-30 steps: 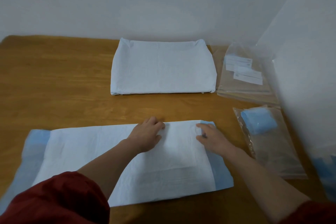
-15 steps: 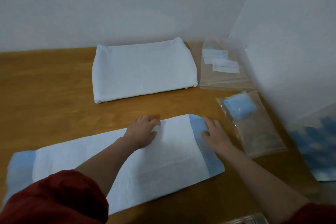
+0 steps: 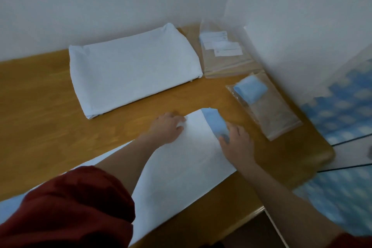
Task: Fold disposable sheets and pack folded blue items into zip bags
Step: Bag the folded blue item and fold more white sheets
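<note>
A white disposable sheet [image 3: 187,169] with a blue edge [image 3: 214,122] lies flat across the near part of the wooden table [image 3: 40,119]. My left hand [image 3: 168,127] rests flat on the sheet's far edge, fingers spread. My right hand [image 3: 237,145] grips the blue right border, which is lifted and curling inward over the white side. To the right lies a clear zip bag [image 3: 267,110] holding a folded blue item [image 3: 250,88].
A stack of folded white sheets [image 3: 132,68] sits at the back against the wall. A pile of clear zip bags with white labels [image 3: 223,54] lies in the back right corner. The table's right edge borders a blue patterned floor [image 3: 346,106].
The view has swung left and down. My right hand has taken hold of the blue right border and lifted it inward; my left hand stays pressed on the sheet.
</note>
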